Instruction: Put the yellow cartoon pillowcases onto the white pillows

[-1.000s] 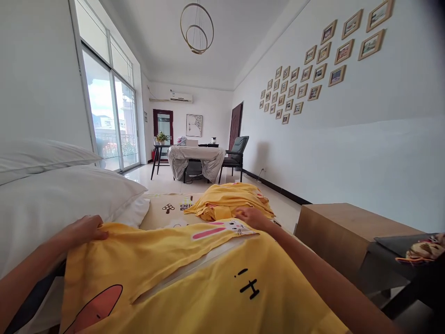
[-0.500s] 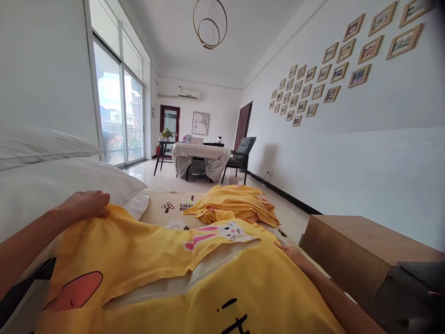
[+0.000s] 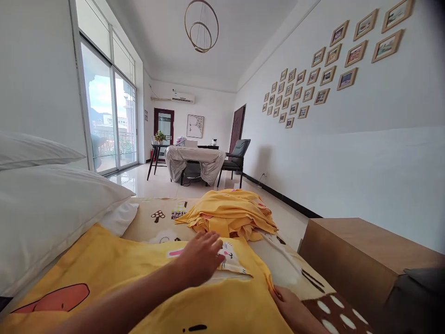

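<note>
A yellow cloth [image 3: 121, 264] with a printed rabbit face and a red-orange patch is spread over the patterned bed sheet [image 3: 146, 214]. My left hand [image 3: 201, 257] is over the rabbit print, fingers apart and holding nothing. At the cloth's right edge, my right hand [image 3: 290, 301] has its fingers closed on the yellow fabric, with the thumb side partly hidden by a fold. Beyond both hands lies a rumpled pile of yellow cloth [image 3: 236, 208].
White pillows [image 3: 59, 195] lie at the left. A cardboard box [image 3: 347, 260] stands right of the bed. Farther off are a covered table [image 3: 194, 154], a dark chair [image 3: 238, 157] and a plant [image 3: 160, 136].
My left hand has let go of the cloth's far left corner and moved right, over the rabbit print. My right hand has come nearer and gathered the cloth's edge inward, baring more sheet.
</note>
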{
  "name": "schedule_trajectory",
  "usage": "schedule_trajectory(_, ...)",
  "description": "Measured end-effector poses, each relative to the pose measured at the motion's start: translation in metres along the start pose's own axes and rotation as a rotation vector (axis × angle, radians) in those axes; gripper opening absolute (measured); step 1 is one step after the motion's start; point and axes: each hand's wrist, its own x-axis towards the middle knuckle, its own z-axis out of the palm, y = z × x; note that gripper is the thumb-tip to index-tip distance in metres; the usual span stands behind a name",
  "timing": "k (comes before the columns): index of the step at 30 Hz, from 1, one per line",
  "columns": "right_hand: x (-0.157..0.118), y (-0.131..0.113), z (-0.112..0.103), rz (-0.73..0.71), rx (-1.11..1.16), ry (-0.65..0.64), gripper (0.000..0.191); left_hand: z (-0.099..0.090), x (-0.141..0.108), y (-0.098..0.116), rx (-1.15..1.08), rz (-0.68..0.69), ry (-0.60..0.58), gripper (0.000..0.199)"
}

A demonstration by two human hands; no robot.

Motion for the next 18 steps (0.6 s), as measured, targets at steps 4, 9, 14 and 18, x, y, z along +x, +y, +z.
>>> schedule_trajectory(4,0.045,-0.021,-0.053,-0.015,-0.102,-0.006,0.050,0.034,0.027,0.049,-0.302,0.077,-0.051,0.050)
schedule_trajectory(9,0.105,-0.068,-0.018,-0.176,-0.054,0.109,0.052,0.097,0.024,0.065,-0.405,0.107,-0.221,0.072)
schedule_trajectory(14,0.119,-0.068,0.060,-0.250,0.057,-0.021,0.050,0.146,0.015,0.058,-0.295,0.089,-0.198,0.070)
schedule_trajectory(18,0.125,-0.043,0.067,-0.189,0.035,-0.035,0.053,0.190,0.015,0.052,-0.127,0.164,-0.014,0.060)
